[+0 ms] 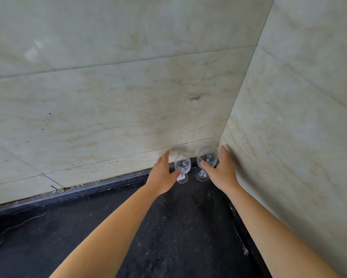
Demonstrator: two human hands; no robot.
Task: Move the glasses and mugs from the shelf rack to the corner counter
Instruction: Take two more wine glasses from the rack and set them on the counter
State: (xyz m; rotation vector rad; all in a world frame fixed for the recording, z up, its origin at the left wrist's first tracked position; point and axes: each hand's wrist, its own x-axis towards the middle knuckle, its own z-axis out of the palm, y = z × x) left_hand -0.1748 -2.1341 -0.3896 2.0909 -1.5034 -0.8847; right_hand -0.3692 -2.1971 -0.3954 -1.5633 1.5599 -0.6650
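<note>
Two clear stemmed glasses stand upright on the black corner counter (168, 227), close to where the two walls meet. The smaller left glass (182, 164) is beside my left hand (161, 177), whose thumb lies at the base of the bowl while the fingers stretch straight up, apart from the glass. The larger right glass (207, 157) sits between the thumb and straight fingers of my right hand (220, 171); the thumb lies against the bowl. Neither glass is lifted. No mugs or shelf rack are in view.
Pale marble-patterned tiled walls close the corner behind (128, 107) and to the right (299, 117). A low dark ledge (78, 190) runs along the back wall's foot. The dark counter stretches toward me and to the left.
</note>
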